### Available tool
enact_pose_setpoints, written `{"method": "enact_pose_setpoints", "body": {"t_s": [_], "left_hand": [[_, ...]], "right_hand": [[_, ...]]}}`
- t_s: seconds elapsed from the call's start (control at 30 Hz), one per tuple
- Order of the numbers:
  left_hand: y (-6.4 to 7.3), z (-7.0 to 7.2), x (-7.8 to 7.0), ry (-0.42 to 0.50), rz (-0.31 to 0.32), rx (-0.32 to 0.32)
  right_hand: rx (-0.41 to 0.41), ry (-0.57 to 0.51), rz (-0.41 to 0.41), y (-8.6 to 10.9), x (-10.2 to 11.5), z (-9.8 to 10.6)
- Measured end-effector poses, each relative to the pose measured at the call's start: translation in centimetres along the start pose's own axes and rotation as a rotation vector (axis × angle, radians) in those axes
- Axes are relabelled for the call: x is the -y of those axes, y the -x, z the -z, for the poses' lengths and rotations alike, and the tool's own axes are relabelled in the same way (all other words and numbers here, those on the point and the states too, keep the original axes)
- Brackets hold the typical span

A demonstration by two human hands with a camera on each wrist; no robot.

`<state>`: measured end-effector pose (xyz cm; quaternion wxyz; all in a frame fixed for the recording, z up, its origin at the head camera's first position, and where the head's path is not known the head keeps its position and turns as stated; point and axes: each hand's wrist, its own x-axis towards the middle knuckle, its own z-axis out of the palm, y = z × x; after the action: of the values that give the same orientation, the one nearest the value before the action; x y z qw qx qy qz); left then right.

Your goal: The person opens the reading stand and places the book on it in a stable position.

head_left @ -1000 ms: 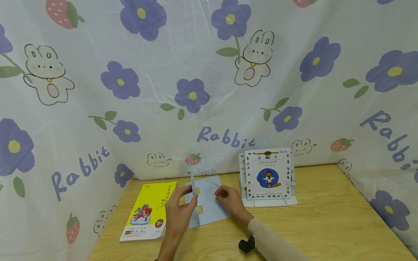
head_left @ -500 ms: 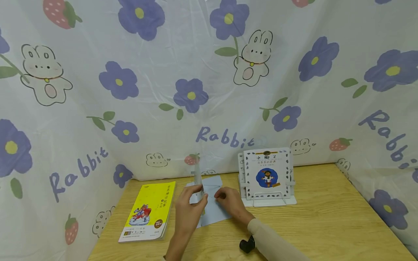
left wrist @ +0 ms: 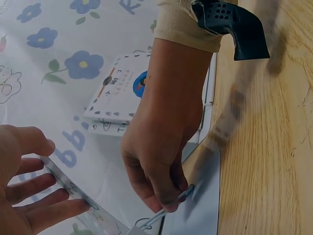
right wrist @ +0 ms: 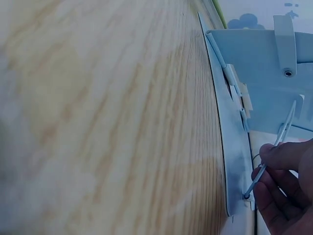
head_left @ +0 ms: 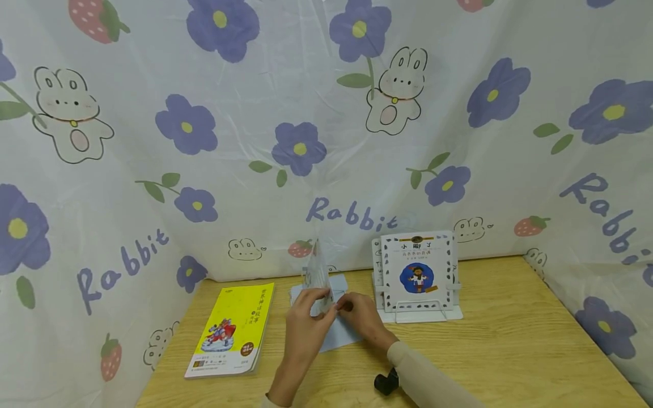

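A pale blue-grey folding book stand stands on the table, its base plate (head_left: 339,338) flat and its back panel (head_left: 317,271) raised nearly edge-on to the head view. My left hand (head_left: 308,323) holds the back panel by its near edge, between thumb and fingers. With thumb and fingertips my right hand (head_left: 364,318) pinches a thin wire support (right wrist: 255,181), close above the base plate. One end of the wire meets the plate in the right wrist view. Under the raised panel (right wrist: 249,49), hinge parts (right wrist: 239,88) show there.
A yellow book (head_left: 232,328) lies flat on the left. To the right, a white picture book (head_left: 418,272) leans on a second white stand with a wire front (head_left: 420,318). Patterned cloth hangs behind the table (head_left: 484,340). A black device (head_left: 386,382) sits at the right sleeve.
My left hand has moved to the right, tilting the back panel over toward the right hand, which stays nearly in place. The left fingertips now sit close to the right ones.
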<state>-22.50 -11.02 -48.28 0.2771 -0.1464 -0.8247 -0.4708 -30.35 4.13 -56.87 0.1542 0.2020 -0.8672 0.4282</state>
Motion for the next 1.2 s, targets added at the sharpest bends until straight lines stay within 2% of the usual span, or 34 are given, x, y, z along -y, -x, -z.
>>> {"method": "enact_pose_setpoints", "body": {"t_s": [0.23, 0.57, 0.67, 0.77, 0.9, 1.0, 1.1, 1.2], "left_hand": [[0.0, -0.5, -0.1, -0.038, -0.012, 0.017], [0.0, -0.4, 0.0, -0.049, 0.022, 0.033], [0.0, -0.1, 0.0, -0.046, 0.039, 0.068], [-0.2, 0.4, 0.1, 0.000, 0.063, 0.136], [-0.9, 1.5, 0.6, 0.086, 0.100, 0.233], [-1.7, 2.3, 1.0, 0.110, 0.125, 0.274], [-2.6, 2.9, 1.5, 0.106, 0.142, 0.283], [-3.7, 3.3, 2.1, 0.097, 0.165, 0.260]], "right_hand": [[0.008, -0.003, 0.006, 0.2, 0.2, 0.3], [-0.001, -0.004, 0.005, 0.3, 0.0, 0.2], [-0.001, 0.002, 0.004, 0.3, 0.0, 0.2], [0.012, 0.008, -0.001, 0.4, 0.1, 0.4], [0.040, -0.020, -0.016, 0.5, 0.5, 0.9], [0.053, -0.056, -0.024, 0.6, 1.0, 1.4], [0.061, -0.081, -0.017, 0.8, 1.5, 1.8], [0.087, -0.127, -0.008, 1.2, 2.1, 2.1]]}}
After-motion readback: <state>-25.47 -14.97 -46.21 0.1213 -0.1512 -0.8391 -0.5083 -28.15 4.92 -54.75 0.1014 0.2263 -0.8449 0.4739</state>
